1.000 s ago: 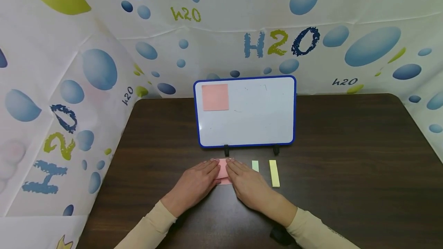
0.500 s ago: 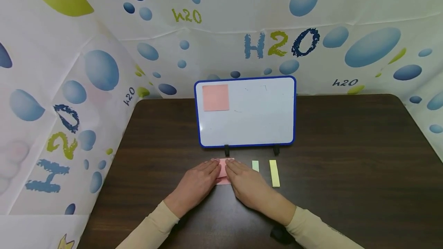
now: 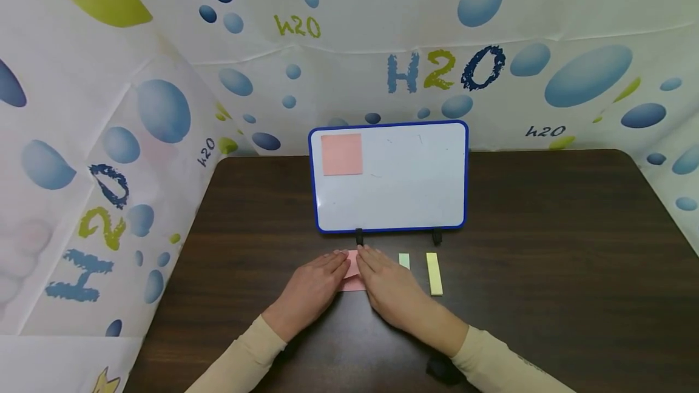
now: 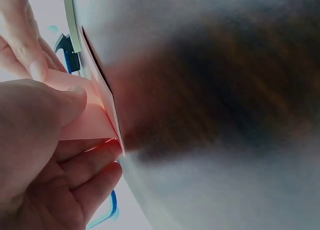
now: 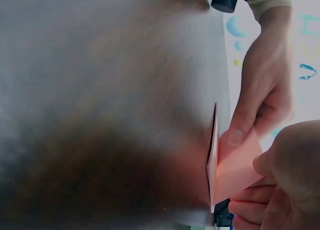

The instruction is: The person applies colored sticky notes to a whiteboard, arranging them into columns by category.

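Both hands are at a pink sticky note pad [image 3: 352,285] on the table, in front of the whiteboard. Its top sheet, a pink sticky note [image 5: 239,166], stands raised at an angle from the pad in the wrist views. My left hand [image 3: 310,287] pinches one side of this note, its thumb on the near face and fingers behind. From the other side, my right hand [image 3: 392,291] pinches the same note between thumb and fingers. In the head view the fingers hide both sides of the pad, and a pink strip shows between them.
The blue-framed whiteboard [image 3: 404,187] stands behind the hands on black feet, with another pink note [image 3: 342,154] at its upper left. A green pad [image 3: 404,261], partly covered, and a narrow yellow pad [image 3: 434,274] lie right of the hands.
The right fingertips have shifted slightly toward the whiteboard, and the raised note's lower edge looks more slanted. The left hand keeps its place on the note.
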Demonstrator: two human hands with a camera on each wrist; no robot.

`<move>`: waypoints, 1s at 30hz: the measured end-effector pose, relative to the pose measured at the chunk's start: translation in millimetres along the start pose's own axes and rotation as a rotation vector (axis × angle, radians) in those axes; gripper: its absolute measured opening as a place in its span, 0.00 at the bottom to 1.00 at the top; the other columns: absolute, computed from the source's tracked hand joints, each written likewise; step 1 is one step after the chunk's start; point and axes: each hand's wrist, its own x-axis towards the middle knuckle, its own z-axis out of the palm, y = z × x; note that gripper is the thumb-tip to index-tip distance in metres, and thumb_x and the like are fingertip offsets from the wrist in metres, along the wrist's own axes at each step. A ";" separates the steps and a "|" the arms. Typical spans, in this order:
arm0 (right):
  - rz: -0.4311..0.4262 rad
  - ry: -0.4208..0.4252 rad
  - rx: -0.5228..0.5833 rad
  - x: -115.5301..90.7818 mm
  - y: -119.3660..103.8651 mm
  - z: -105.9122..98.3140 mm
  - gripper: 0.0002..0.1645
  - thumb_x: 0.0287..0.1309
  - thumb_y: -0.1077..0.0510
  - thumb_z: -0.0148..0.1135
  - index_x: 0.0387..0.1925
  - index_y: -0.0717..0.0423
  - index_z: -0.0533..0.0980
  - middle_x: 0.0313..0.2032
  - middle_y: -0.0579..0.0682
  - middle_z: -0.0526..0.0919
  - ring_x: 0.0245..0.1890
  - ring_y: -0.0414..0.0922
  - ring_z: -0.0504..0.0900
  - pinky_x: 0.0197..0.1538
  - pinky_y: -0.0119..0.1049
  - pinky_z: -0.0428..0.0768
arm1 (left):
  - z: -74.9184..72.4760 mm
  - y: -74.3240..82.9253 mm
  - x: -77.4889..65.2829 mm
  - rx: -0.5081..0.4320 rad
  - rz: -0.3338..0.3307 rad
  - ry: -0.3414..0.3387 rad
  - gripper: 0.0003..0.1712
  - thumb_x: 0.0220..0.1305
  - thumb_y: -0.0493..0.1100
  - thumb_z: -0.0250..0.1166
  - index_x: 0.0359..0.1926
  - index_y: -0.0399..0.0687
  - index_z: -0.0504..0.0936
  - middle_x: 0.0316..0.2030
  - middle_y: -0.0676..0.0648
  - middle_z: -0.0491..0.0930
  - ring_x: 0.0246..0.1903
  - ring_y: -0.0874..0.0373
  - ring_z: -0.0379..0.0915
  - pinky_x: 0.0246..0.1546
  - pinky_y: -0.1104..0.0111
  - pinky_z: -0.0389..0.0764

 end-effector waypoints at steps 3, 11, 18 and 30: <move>0.005 -0.003 0.014 -4.9 -1.2 0.2 0.27 0.74 0.55 0.54 0.67 0.65 0.73 0.70 0.58 0.74 0.72 0.51 0.72 0.74 0.44 0.72 | 0.6 0.4 0.6 -0.012 -0.012 0.016 0.21 0.66 0.40 0.69 0.59 0.43 0.84 0.59 0.44 0.84 0.59 0.53 0.82 0.59 0.61 0.83; 0.036 -0.010 0.044 -22.4 -4.8 -0.5 0.28 0.76 0.52 0.53 0.68 0.65 0.72 0.71 0.57 0.73 0.73 0.51 0.71 0.74 0.45 0.71 | 2.9 1.4 2.1 -0.043 -0.015 0.057 0.20 0.66 0.39 0.70 0.58 0.42 0.85 0.58 0.43 0.85 0.57 0.52 0.83 0.58 0.61 0.85; 0.067 -0.054 0.035 -29.7 -10.6 -3.9 0.28 0.77 0.51 0.50 0.68 0.65 0.72 0.71 0.59 0.73 0.72 0.52 0.71 0.73 0.45 0.73 | 2.7 -1.4 4.1 -0.079 -0.012 0.076 0.19 0.64 0.39 0.71 0.56 0.41 0.85 0.57 0.43 0.85 0.56 0.52 0.84 0.57 0.61 0.85; 0.041 -0.073 0.043 -36.5 -18.8 1.7 0.27 0.77 0.52 0.50 0.65 0.67 0.74 0.69 0.61 0.74 0.72 0.53 0.72 0.73 0.46 0.73 | 2.4 -1.7 3.7 -0.104 -0.062 0.051 0.20 0.65 0.44 0.72 0.56 0.44 0.85 0.56 0.45 0.86 0.55 0.53 0.85 0.56 0.61 0.85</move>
